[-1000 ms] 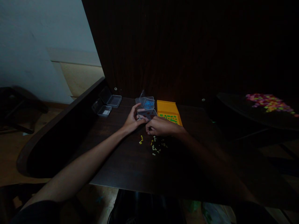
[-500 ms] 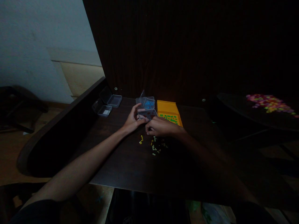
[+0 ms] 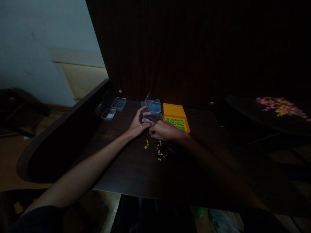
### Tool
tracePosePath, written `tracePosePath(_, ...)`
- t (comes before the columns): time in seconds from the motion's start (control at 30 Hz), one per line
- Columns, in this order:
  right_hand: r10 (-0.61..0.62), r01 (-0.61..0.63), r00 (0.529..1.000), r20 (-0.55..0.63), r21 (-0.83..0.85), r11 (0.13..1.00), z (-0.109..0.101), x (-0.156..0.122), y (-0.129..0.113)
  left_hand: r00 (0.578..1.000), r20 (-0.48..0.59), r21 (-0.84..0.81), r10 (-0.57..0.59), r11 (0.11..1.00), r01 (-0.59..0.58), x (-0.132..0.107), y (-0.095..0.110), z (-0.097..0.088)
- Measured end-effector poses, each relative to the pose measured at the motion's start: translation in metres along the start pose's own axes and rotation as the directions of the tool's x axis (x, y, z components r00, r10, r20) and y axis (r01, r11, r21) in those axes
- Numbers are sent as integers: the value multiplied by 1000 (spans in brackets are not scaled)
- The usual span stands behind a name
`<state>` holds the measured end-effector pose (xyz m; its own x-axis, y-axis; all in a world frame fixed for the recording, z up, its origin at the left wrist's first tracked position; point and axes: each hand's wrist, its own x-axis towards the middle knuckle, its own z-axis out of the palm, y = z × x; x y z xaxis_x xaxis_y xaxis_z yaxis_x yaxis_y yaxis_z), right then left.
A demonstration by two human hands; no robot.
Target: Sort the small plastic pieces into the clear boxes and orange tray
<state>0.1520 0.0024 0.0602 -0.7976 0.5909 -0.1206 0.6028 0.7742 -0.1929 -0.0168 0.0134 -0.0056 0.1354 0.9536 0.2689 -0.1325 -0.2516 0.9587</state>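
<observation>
My left hand (image 3: 139,124) grips the left side of a clear plastic box (image 3: 153,118) with dark reddish pieces inside, its thumb along the near edge. My right hand (image 3: 163,130) is curled at the near right of that box, fingertips pressed together; what they hold, if anything, is hidden. Just behind stands another clear box (image 3: 151,105) with blue pieces. An open yellow case (image 3: 175,111) with green pieces sits to the right, partly covered by my right hand. Small yellow pieces (image 3: 146,144) and pale pieces (image 3: 160,154) lie loose on the table below my hands.
Two open clear boxes, a larger one (image 3: 119,103) and a smaller one (image 3: 108,114), stand at the back left of the dark table (image 3: 126,176). A raised side panel (image 3: 63,132) borders the left. Colourful small items (image 3: 282,106) lie on a surface at far right.
My right hand has shifted slightly left, closer to my left thumb. My left hand keeps its hold on the clear box, and the loose pieces look unchanged.
</observation>
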Motion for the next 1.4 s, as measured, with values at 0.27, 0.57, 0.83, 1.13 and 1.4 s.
tracePosePath(0.27,15,-15,1000,10,3,1000,-2,-1,-2,1000,4,12,-9,1000,9,-2,3,0)
tracePosePath(0.57,16,-16,1000,-8,-6,1000,7,4,-1,1000,1,13,0,1000,0,-1,0,1)
tracePosePath(0.83,0,-4,999,51,62,998,-7,-4,-2,1000,-4,10,4,1000,-4,0,-3,-1)
tracePosePath(1.13,50,-80,971,232,122,989,-31,-18,12,999,-14,-53,-43,998,42,-1,-2,0)
tracePosePath(1.4,68,-98,979,193,150,984,-25,-14,7,999,-9,-54,-32,998,32,0,-4,-1)
